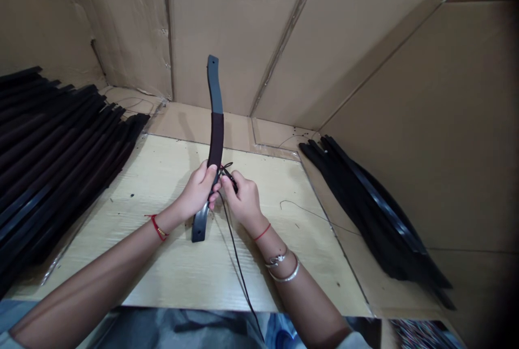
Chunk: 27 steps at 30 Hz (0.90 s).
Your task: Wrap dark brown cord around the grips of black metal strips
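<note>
My left hand (200,189) is closed round the lower part of a long, curved dark strip (217,135). The strip has a hole near each end and a dark brown wrapped section in its middle, and it stands nearly upright in view above the board. Close beside it, my right hand (244,197) grips a small black tool (230,177) whose tip meets the strip near my left fingers. The tool's exact kind does not show. A thin black cord (237,259) runs from between the hands down over the board's front edge.
On the left lies a large pile of similar dark strips (60,149). A smaller bundle of dark strips (365,203) rests at the right. Cardboard walls (227,30) rise behind the pale wooden board (162,262). A loose thin thread (312,212) lies on the board's right side.
</note>
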Available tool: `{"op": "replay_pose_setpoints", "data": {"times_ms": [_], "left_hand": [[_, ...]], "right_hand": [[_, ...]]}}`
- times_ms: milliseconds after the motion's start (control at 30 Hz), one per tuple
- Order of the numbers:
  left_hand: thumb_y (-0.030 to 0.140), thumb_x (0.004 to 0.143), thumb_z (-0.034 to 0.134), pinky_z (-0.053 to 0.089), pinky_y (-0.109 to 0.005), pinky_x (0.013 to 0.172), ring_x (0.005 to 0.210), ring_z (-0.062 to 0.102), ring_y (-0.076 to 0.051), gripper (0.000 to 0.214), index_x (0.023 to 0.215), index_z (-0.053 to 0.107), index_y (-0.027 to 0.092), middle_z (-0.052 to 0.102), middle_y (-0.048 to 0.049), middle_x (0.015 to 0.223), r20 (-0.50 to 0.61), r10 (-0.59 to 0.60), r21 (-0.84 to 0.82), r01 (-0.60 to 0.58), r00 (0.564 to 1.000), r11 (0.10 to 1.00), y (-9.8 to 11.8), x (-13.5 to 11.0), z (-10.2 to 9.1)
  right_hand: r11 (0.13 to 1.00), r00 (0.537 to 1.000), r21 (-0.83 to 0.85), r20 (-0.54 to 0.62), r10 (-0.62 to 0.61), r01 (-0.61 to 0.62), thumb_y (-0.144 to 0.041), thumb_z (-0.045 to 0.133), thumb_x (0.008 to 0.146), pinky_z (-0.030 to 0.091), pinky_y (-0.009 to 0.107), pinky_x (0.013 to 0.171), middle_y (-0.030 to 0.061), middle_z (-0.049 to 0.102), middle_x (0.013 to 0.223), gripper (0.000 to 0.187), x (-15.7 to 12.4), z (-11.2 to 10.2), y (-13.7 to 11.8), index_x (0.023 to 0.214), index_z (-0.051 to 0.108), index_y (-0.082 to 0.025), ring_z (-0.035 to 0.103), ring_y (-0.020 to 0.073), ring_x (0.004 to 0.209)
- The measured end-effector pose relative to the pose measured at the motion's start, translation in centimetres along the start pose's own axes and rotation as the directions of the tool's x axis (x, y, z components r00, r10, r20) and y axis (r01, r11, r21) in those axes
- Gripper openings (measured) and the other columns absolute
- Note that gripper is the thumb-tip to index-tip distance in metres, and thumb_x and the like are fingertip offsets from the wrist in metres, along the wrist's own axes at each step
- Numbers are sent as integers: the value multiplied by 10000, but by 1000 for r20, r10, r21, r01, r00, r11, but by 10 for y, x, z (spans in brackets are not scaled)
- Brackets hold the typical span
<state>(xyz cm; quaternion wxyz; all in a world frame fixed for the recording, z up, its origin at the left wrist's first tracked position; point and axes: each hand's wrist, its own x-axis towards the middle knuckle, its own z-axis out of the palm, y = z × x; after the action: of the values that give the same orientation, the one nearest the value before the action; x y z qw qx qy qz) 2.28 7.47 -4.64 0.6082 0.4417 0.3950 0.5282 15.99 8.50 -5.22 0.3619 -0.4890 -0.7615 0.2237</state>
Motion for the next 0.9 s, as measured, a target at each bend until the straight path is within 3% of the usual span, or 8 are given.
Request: {"op": "replay_pose_setpoints", "data": {"times_ms": [167,333,633,900], "left_hand": [[601,854,514,389,-160,295,355,406,-57,421,989,424,213,429,98,590,8,11,7,-11,1000,1000,-2,-2,2],[610,842,525,393,-163,293,360,412,-60,425,934,406,213,424,97,589,2,9,8,-9,1000,1000,-2,-4,6],[593,856,514,389,-159,292,358,406,-59,417,994,437,207,420,96,588,-10,19,-8,-19,1000,1000,-3,-4,6],[594,847,525,401,-172,294,359,409,-64,439,1020,460,195,420,94,583,-12,34,-28,-34,999,999,-2,-4,7]], "right_hand": [[990,999,140,42,14,-20,-445,464,958,492,243,572,57,714,747,311,-1,2,1,765,493,-203,693,173,621],[951,996,304,84,27,-51,-476,446,965,500,218,487,33,691,715,346,-3,6,0,756,465,-201,686,148,543],[769,989,622,83,122,-147,-515,518,920,510,222,383,-18,590,617,381,-6,19,-4,727,477,-188,624,126,418],[668,975,719,68,210,-194,-578,551,868,461,207,338,-10,584,532,455,-9,25,-11,676,526,-166,558,107,351]]}}
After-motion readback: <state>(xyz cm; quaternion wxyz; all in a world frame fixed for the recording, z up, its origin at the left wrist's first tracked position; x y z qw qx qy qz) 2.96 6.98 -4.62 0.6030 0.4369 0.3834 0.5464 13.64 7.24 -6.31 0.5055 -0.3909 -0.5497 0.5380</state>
